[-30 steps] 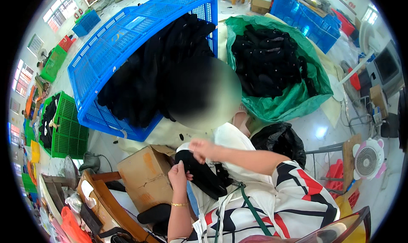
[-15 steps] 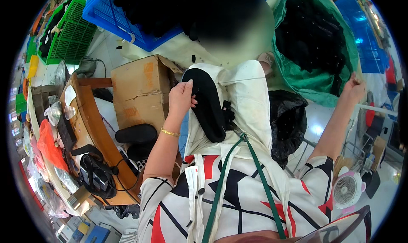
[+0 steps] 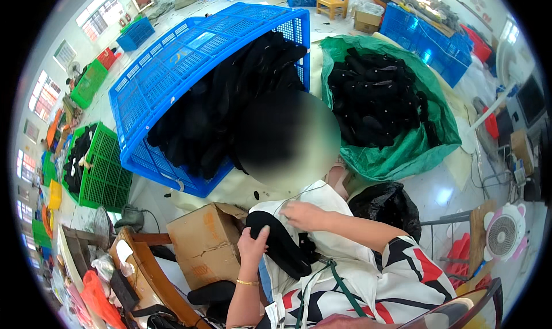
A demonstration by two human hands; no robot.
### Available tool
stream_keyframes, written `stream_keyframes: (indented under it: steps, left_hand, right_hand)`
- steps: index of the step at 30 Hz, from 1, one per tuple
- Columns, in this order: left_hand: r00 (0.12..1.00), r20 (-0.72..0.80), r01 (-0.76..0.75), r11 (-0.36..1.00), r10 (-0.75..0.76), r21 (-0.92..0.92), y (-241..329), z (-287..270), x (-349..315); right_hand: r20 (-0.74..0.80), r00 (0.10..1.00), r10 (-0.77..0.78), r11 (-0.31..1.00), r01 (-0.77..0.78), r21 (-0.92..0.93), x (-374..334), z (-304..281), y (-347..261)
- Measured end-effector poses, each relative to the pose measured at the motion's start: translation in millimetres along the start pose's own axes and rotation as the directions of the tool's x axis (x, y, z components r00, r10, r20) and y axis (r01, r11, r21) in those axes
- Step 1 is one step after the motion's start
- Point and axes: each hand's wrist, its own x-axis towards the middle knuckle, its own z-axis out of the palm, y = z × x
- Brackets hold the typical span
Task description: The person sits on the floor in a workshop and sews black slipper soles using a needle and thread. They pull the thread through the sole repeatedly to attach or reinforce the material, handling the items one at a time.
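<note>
A long black shoe-sole-shaped piece (image 3: 277, 243) lies slantwise over the white apron (image 3: 333, 245) on my lap. My left hand (image 3: 253, 244) is closed on its left edge, thumb on top. Just right of the piece's upper end, my right hand (image 3: 306, 215) has its fingers pinched together. What they hold, if anything, is too small to make out. A thin dark line like thread arcs over the apron above that hand. Beside the piece's right edge sits a small black bundle (image 3: 309, 247), with green cords (image 3: 345, 289) below it.
Ahead are a tilted blue crate (image 3: 167, 76) and a green sack (image 3: 397, 162), both filled with black pieces. A cardboard box (image 3: 202, 245) and wooden table (image 3: 144, 277) stand left. Right of my lap are a black bag (image 3: 386, 209) and a fan (image 3: 503, 232). A blurred patch hides the centre.
My right hand has come from far out at the right, beside the green sack, in to the black piece. My left hand keeps its hold. The view has tilted up, showing more of the room.
</note>
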Motion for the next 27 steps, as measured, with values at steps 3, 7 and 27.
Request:
stream_keyframes:
  steps: [3,7,27]
  left_hand:
    - [0.986,0.058,-0.164,0.980,0.159,0.110,-2,-1,-2]
    - [0.952,0.124,-0.301,0.933,0.280,0.199,-6,-15,-2]
    - [0.687,0.335,-0.603,0.249,0.645,0.758,-9,-10,-24]
  right_hand:
    - [0.115,0.988,-0.100,0.988,0.112,-0.106,2,8,-2]
    - [0.063,0.994,-0.086,0.984,0.094,-0.149,-2,7,-6]
    - [0.078,0.996,0.030,0.998,-0.034,0.044,-4,14,-11]
